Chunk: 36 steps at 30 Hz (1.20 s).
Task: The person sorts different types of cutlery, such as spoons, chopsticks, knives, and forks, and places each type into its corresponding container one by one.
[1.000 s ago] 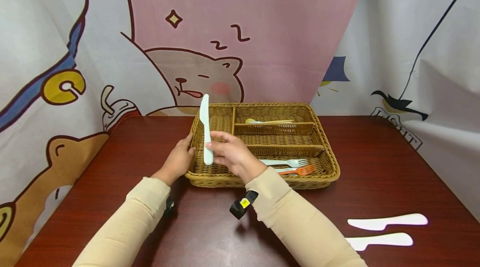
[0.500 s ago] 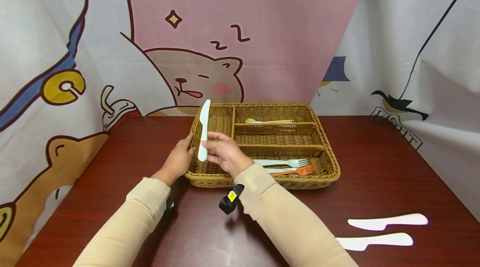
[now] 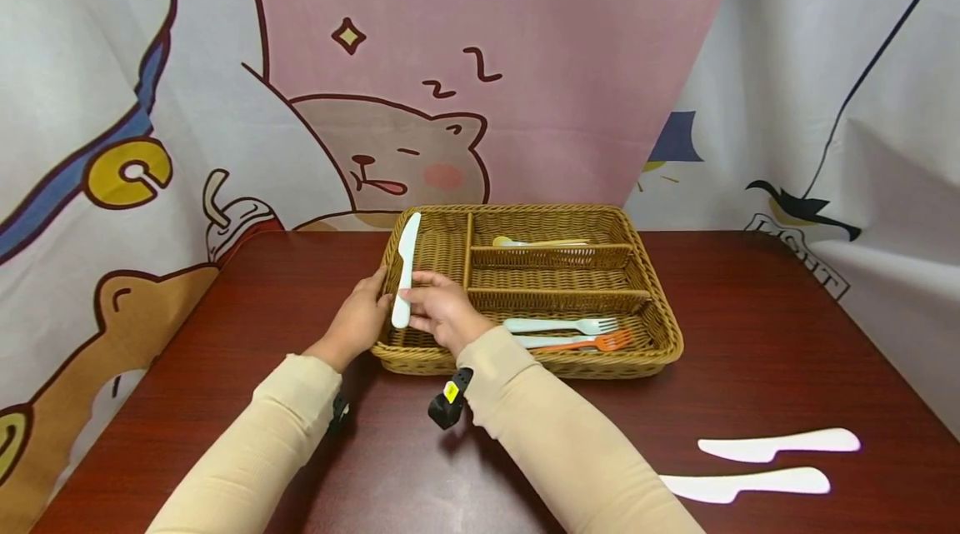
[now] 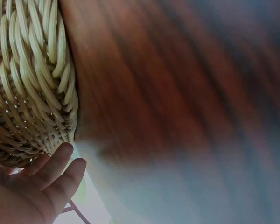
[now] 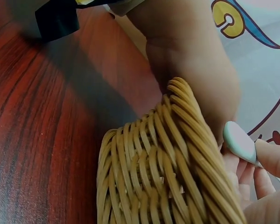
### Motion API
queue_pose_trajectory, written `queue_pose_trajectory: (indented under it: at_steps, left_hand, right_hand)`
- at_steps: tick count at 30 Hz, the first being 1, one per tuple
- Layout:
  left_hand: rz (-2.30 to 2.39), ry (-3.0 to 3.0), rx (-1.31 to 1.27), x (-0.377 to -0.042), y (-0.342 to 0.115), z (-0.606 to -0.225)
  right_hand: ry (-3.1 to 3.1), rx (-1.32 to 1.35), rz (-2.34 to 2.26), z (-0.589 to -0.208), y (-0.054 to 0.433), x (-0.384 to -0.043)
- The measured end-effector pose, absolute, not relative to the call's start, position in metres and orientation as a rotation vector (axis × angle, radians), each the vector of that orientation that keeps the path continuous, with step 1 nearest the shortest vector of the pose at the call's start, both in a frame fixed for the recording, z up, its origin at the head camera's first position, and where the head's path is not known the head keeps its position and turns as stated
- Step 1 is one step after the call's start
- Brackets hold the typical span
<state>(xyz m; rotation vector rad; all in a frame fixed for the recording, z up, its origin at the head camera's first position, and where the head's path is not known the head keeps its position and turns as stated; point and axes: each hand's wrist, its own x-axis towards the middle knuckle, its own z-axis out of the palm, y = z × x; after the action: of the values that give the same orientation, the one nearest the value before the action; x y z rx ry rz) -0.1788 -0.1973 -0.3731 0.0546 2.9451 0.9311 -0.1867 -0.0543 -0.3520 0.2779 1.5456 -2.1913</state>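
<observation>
- Noted at left: printed cloth (image 3: 45, 59) behind the dark red table (image 3: 165, 401).
- Found left hand (image 3: 360, 319) against the left wall of the wicker basket (image 3: 585, 366), with visible fingers straight and slightly apart in the left wrist view.
- Located white knife (image 3: 407, 267) at the left compartment of the basket, slanted, handle near and blade far. Could not confirm contact with the basket floor.
- Observed right hand (image 3: 446, 313) just right of that handle, pinching it between thumb and fingers.
- Seen in the far right compartment, partly hidden by a divider (image 3: 551, 257): yellow and white cutlery (image 3: 562, 243).
- Recorded in the near right compartment: white fork (image 3: 561, 325) and, nearer, orange fork (image 3: 603, 341), both with tines to the right.
- Listed on the table at near right, apart from the basket: far knife (image 3: 780, 444) and near knife (image 3: 750, 484), both white, with handles to the right.
</observation>
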Motion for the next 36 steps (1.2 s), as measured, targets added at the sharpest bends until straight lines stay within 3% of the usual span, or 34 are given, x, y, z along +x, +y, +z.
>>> queue_pose_trajectory:
  at_steps: [36]
  left_hand:
    - [0.966, 2.899, 0.016, -0.177, -0.198, -0.370]
  right_hand:
    - [1.840, 0.339, -1.983, -0.362, -0.067, -0.182]
